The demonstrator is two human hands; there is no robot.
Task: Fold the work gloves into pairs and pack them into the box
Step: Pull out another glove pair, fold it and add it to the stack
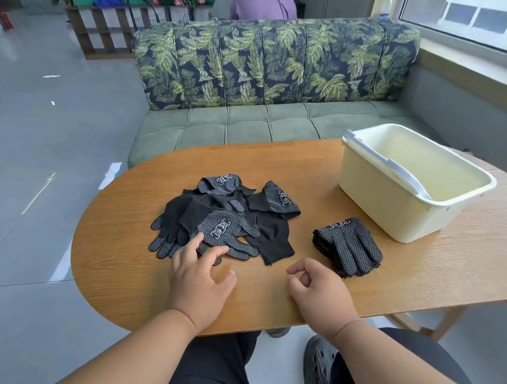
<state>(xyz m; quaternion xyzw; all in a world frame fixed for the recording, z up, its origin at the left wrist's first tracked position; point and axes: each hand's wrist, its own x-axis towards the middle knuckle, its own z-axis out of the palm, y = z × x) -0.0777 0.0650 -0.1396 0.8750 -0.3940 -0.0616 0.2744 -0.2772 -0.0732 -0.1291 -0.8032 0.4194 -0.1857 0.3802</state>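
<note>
My left hand (201,277) reaches with loose, spread fingers onto the tangled pile of dotted work gloves (225,220), ready to pull one out. My right hand (319,290) rests half-curled, holding nothing. The folded stack (348,246) waits beside the cream box (409,184), whose bottom I can't fully see.

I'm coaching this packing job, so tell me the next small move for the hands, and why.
Probably pinch the top glove with the left hand and lift it off the pile. The fingertips already touch it, the right hand holds nothing, the pile is unsorted, a stack lies apart, and the box looks empty.
</note>
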